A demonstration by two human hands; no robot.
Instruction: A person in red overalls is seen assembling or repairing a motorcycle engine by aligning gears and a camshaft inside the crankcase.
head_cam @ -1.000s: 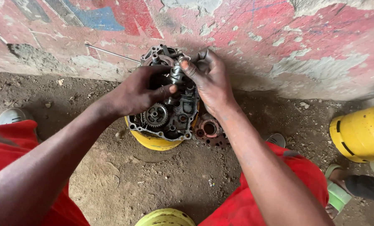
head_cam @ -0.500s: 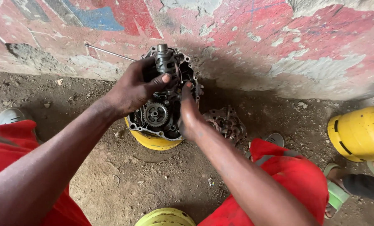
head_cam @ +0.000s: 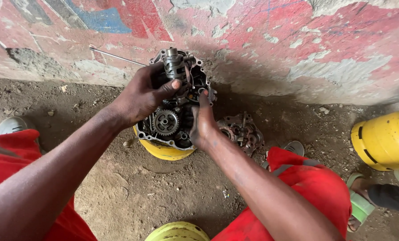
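Bare dirt floor [head_cam: 164, 187], packed brown earth with pebbles, runs up to a painted, flaking wall. On it: round yellow plastic container [head_cam: 164, 151] carrying the open grey metal engine case [head_cam: 172, 116]; second grey metal casing half [head_cam: 242, 131] just right of it; yellow gas cylinder [head_cam: 382, 140] far right.

Behind our work we see a rough wall [head_cam: 275, 49] with flaking red, blue and pale paint, and a thin metal rod [head_cam: 114, 56] leaning along its foot. The ground [head_cam: 132, 192] is packed brown dirt, strewn with small stones. At the right edge a yellow container [head_cam: 382, 140] lies on its side, and just below it another person's foot rests in a green sandal [head_cam: 360, 203]. A grey shoe tip [head_cam: 10, 125] shows at the far left. Our red trousers [head_cam: 311, 192] cover both knees, and a yellow rounded rim [head_cam: 177, 232] peeks in at the bottom edge.
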